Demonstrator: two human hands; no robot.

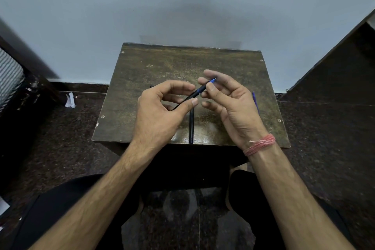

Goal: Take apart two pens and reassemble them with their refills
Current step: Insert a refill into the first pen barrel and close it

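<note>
On the far left a bit of white paper [70, 100] lies on the dark floor [60, 148], well apart from the small wooden table [146, 67]. The table top is brown and scratched, with screws near its corners.

The left hand [160, 113] is above the table, curled around the back part of a dark pen [192, 95]. Its thumb and fingers pinch the pen's black body. The pen slants up and to the right, and its blue tip end pokes out between the two hands.

Just below the hands, a second black pen barrel [191, 126] lies flat on the table. It points straight toward the person, and its near end sits at the front edge of the table.

The right hand [231, 105] is half open, palm up. Its thumb and first fingers pinch the blue front end of the held pen, and the other fingers are spread loose. A pink thread band [260, 144] is tied around that wrist.

To the right of this hand a thin blue refill [255, 102] lies on the table, partly hidden behind the hand
</note>
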